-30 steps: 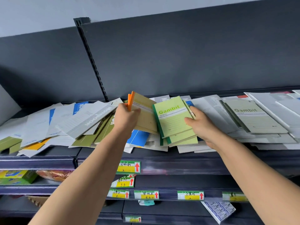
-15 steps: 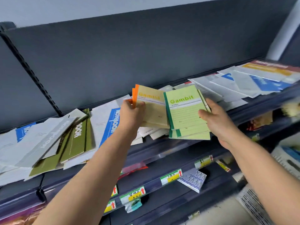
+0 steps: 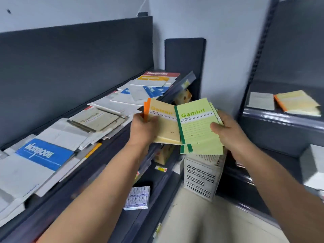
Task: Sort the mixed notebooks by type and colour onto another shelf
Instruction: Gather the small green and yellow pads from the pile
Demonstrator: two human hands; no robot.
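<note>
Both hands were up in the gap between the two shelf units, each holding a stack of Gambit notebooks. Left hand [image 3: 142,127] gripped the orange-spined yellow notebooks [image 3: 164,123] at their spine edge: thumb pressed on the front cover just beside the orange strip, other fingers behind the stack and hidden. Right hand [image 3: 228,132] gripped the green notebooks [image 3: 196,127] at their right edge: thumb clamped on the top cover, remaining fingers out of sight underneath. The green stack's spine side overlapped the right edge of the yellow stack, and both were tilted, covers facing the camera, above a white slotted crate [image 3: 201,179]. The left shelf [image 3: 175,90] carried the unsorted spread, including a blue notebook [image 3: 43,155]. On the right shelf [image 3: 280,120] lay an orange-spined yellow pile [image 3: 298,102] and just beside it a grey notebook [image 3: 261,100], well apart from both hands.
</note>
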